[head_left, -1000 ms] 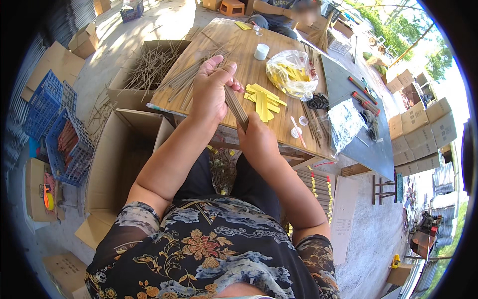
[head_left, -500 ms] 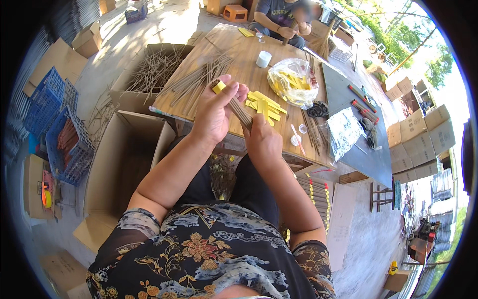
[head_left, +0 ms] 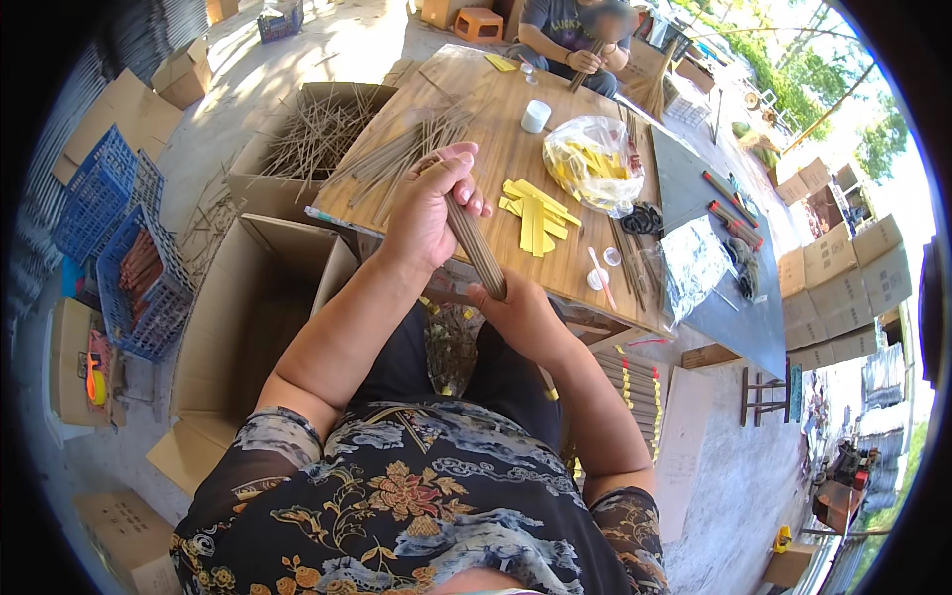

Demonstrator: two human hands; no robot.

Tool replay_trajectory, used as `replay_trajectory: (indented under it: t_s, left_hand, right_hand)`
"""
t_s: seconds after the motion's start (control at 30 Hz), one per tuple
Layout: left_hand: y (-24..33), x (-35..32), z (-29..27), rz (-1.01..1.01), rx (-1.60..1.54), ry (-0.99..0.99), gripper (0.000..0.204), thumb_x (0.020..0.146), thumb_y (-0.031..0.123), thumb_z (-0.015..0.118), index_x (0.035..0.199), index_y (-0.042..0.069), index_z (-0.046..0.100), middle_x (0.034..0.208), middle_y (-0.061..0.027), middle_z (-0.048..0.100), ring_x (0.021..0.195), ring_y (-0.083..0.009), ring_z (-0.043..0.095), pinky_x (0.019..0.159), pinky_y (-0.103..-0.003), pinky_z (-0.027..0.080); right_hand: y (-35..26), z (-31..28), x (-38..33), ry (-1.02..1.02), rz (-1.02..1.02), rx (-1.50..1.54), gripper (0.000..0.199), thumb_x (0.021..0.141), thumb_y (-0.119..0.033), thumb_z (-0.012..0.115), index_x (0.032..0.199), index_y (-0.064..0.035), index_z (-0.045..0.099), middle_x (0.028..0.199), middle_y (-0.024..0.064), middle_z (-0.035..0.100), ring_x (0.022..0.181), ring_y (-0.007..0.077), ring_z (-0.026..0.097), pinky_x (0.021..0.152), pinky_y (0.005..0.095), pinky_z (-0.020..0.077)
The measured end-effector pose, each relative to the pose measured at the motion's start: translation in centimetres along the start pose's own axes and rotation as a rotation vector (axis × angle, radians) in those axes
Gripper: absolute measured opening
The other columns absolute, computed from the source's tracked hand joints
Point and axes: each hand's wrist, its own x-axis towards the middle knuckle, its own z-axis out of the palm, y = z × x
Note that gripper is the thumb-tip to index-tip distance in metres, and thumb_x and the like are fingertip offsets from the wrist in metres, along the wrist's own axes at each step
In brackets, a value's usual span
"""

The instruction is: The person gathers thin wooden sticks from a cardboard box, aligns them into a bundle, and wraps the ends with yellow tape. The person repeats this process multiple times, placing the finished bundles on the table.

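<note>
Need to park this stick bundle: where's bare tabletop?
Bare wood lies between the loose sticks and the yellow strips, near the white cup. The right side is crowded: plastic bag, foil sheet, small caps.

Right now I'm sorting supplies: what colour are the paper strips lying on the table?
Yellow paper strips, clearest in the head view.

Clear plastic bag [head_left: 595, 159] of yellow strips sat mid-worktop [head_left: 496, 149], toward the far edge. Loose yellow label strips [head_left: 535, 213] lay just left of it. Silver foil pack [head_left: 694, 263] lay at the right edge. Brown cartons [head_left: 833, 273] were stacked on the floor, right; an open carton [head_left: 238, 317] stood at the near-left corner.
</note>
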Motion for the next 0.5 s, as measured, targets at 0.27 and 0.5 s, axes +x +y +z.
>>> replay_trajectory:
  t_s: [0.27, 0.5]
  left_hand:
    - [-1.5, 2.2, -1.3, 0.024, 0.087, 0.222, 0.030, 0.079, 0.021, 0.062, 0.097, 0.001, 0.049, 0.070, -0.0085, 0.057, 0.072, -0.0215, 0.059, 0.076, -0.035, 0.048]
    - [0.0, 0.8, 0.0, -0.043, -0.050, 0.100, 0.026, 0.084, 0.027, 0.058, 0.090, 0.002, 0.053, 0.055, 0.0050, 0.042, 0.051, -0.0074, 0.043, 0.053, -0.024, 0.038]
  right_hand:
    - [1.9, 1.2, 1.3, 0.456, -0.086, -0.584, 0.025, 0.078, -0.021, 0.059, 0.079, -0.0038, 0.041, 0.065, 0.0168, 0.055, 0.062, 0.0349, 0.058, 0.055, 0.0431, 0.0470]
    - [0.2, -1.6, 0.0, 0.109, -0.024, -0.179, 0.050, 0.073, -0.035, 0.066, 0.101, 0.0007, 0.045, 0.080, 0.0193, 0.060, 0.079, 0.0331, 0.060, 0.069, 0.0371, 0.0468]
